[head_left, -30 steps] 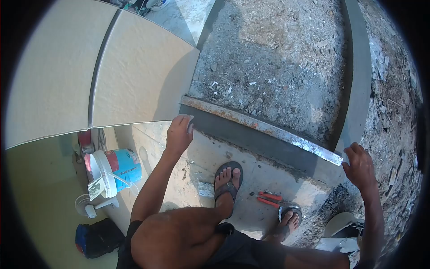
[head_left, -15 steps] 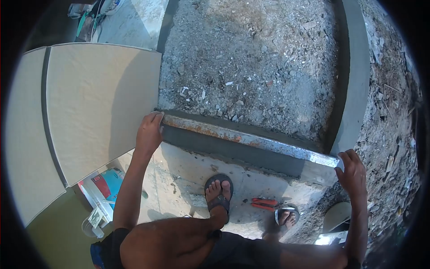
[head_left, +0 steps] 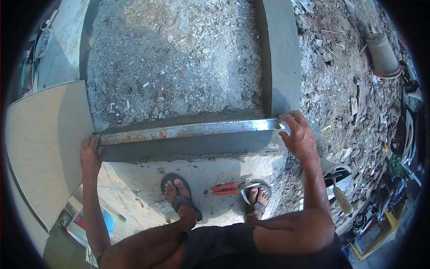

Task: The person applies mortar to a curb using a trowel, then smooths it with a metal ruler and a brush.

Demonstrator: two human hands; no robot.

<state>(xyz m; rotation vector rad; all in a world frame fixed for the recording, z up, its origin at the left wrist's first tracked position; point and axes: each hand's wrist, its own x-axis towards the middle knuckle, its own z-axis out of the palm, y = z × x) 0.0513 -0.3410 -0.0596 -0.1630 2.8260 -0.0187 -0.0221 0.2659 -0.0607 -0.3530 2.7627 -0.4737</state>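
A long, rust-stained metal bar [head_left: 188,130] lies along the top of a low wall of smooth grey mortar [head_left: 192,145]. My left hand [head_left: 92,157] is closed on the bar's left end, beside a large beige panel [head_left: 40,121]. At the other end, near the wall's corner, my right hand [head_left: 299,138] has its thumb and fingers curled around the bar. The bar's underside, against the mortar, is hidden.
Gravel and rubble [head_left: 179,58] fill the space behind the wall. Red-handled pliers [head_left: 225,188] lie between my sandalled feet. To the right are rough debris-strewn ground, a grey bucket [head_left: 382,56] and a trowel-like tool [head_left: 342,199].
My view has turned to the right, so the wall and bar appear further left and at a different slant. Both hands keep hold of the bar's ends.
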